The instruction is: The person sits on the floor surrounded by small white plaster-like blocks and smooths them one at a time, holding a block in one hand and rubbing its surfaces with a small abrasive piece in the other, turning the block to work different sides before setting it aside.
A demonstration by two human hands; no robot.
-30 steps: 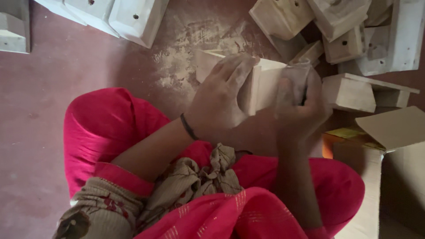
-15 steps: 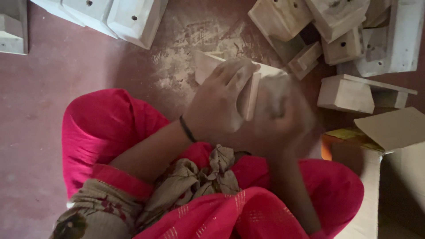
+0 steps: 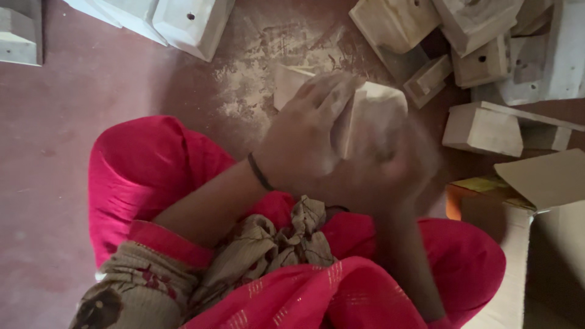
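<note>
A pale wooden block [image 3: 372,119] was held above the lap, near the centre of the view. It was clasped from nine o'clock by the left hand [image 3: 304,134], fingers wrapped over its top edge. The right hand [image 3: 396,164], at five o'clock of the block, was blurred; whether it was closed or flat could not be told. Sawdust [image 3: 256,79] lay on the floor [image 3: 55,152] at eleven o'clock. The one-sided grip could likely be loosened by dust, and the block dropped onto the wooden pieces [image 3: 481,125] at three o'clock.
</note>
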